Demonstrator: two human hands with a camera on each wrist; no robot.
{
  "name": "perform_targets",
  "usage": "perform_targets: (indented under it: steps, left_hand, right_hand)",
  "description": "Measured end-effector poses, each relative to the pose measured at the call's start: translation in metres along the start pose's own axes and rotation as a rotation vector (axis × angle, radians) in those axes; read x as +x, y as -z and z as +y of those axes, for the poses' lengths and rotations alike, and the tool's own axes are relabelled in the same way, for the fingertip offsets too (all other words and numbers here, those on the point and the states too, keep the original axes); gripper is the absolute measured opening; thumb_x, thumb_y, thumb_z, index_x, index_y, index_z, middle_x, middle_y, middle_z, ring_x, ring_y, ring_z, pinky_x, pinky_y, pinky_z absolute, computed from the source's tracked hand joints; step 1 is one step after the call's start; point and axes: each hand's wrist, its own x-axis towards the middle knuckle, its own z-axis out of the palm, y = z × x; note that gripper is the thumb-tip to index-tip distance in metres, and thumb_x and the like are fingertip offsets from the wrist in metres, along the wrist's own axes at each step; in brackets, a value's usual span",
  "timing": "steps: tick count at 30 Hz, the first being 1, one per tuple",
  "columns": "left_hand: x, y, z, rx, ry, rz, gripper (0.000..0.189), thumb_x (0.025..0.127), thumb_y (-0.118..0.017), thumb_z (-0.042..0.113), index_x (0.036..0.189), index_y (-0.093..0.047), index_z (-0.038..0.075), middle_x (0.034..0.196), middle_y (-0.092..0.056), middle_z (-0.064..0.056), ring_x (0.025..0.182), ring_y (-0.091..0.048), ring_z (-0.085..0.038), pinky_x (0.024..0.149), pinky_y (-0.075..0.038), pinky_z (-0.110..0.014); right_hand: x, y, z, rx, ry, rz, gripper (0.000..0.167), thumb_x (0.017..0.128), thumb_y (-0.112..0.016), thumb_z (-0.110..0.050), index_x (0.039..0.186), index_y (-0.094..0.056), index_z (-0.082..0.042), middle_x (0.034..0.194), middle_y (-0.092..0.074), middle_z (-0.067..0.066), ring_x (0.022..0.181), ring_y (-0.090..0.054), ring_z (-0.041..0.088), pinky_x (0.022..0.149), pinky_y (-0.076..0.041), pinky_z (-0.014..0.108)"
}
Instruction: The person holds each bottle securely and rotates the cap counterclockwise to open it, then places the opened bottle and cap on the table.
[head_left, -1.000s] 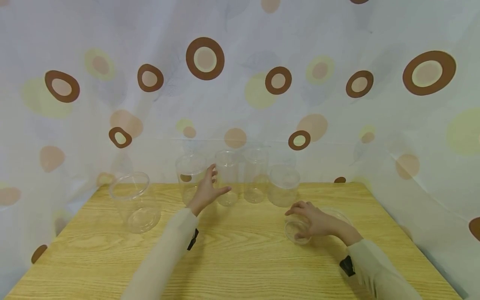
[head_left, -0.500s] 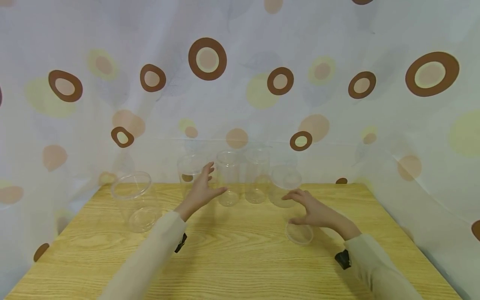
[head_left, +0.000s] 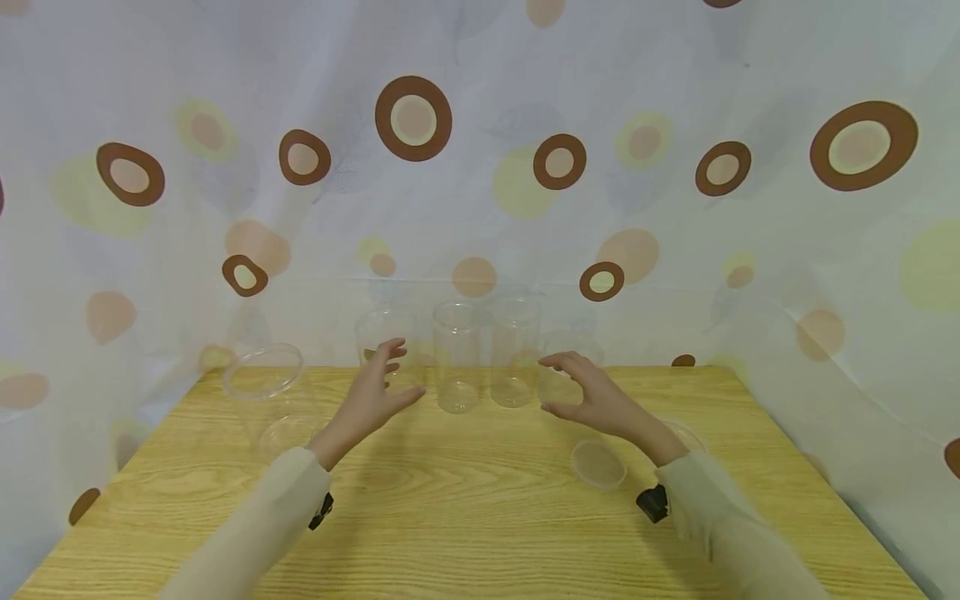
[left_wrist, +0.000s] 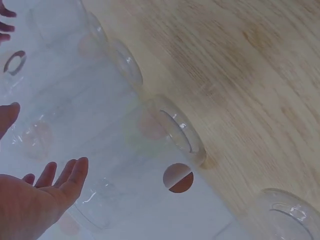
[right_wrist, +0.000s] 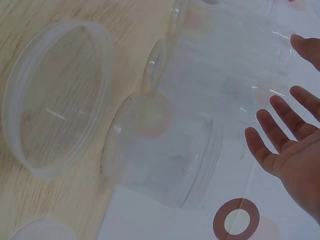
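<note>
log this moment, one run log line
left hand: empty; right hand: empty; clear jars: upright on table; clear lids: flat on table

A curtained-off nook — spotted cloth (head_left: 480, 58) surrounding a wood-grain table (head_left: 465, 525).

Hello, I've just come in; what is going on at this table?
A person's left hand and right hand are out over a wooden table, neither holding anything. The left is in front of a wide clear jar, the right near a short jar. Two narrow jars stand between those, and a large jar is farther left. A round lid lies on the table below the right hand in the head view.
</note>
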Motion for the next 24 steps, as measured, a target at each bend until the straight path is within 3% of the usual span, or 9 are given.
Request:
perform_targets:
  steps: [7,11,15,18,24]
  left_hand:
    - [-0.010,0.009,-0.015,0.021,0.007,0.074,0.074,0.082,-0.069,0.021,0.139,-0.027,0.004,0.136,-0.040,-0.020,0.119,-0.044,-0.042,0.092,-0.041,-0.056]
    - [-0.014,0.010,-0.023,0.031,-0.047,0.153,0.066,0.081,-0.070,0.020,0.133,-0.034,0.002,0.130,-0.045,-0.017,0.114,-0.047,-0.039,0.086,-0.043,-0.056]
    - [-0.015,0.010,-0.030,0.025,-0.093,0.200,0.059,0.079,-0.071,0.014,0.128,-0.039,0.003,0.126,-0.049,-0.014,0.113,-0.046,-0.035,0.091,-0.042,-0.052]
    - [-0.015,0.011,-0.034,0.011,-0.042,0.194,0.062,0.079,-0.071,0.011,0.130,-0.037,0.002,0.128,-0.047,-0.016,0.117,-0.043,-0.035,0.097,-0.038,-0.050]
    - [-0.013,0.012,-0.043,0.038,0.154,0.152,0.074,0.082,-0.069,0.019,0.138,-0.025,0.000,0.132,-0.039,-0.023,0.120,-0.041,-0.043,0.097,-0.039,-0.052]
  right_hand:
    - [0.021,-0.016,-0.013,0.052,0.018,0.031,0.056,0.083,-0.068,-0.022,0.132,-0.044,-0.011,0.126,-0.049,0.009,0.114,-0.046,0.028,0.094,-0.041,0.050]
    - [0.033,-0.026,-0.022,0.073,0.034,0.045,0.054,0.083,-0.067,-0.023,0.131,-0.045,-0.009,0.126,-0.049,0.009,0.114,-0.047,0.030,0.093,-0.041,0.050]
    - [0.045,-0.036,-0.031,0.108,0.045,0.056,0.053,0.084,-0.066,-0.023,0.131,-0.045,-0.009,0.128,-0.049,0.009,0.115,-0.047,0.030,0.093,-0.042,0.050]
    - [0.053,-0.043,-0.037,0.133,0.038,0.070,0.053,0.084,-0.066,-0.022,0.131,-0.045,-0.009,0.129,-0.049,0.010,0.115,-0.048,0.028,0.092,-0.043,0.049]
    - [0.070,-0.058,-0.050,0.213,0.010,0.088,0.053,0.085,-0.066,-0.022,0.132,-0.044,-0.010,0.130,-0.049,0.012,0.116,-0.049,0.028,0.092,-0.043,0.049]
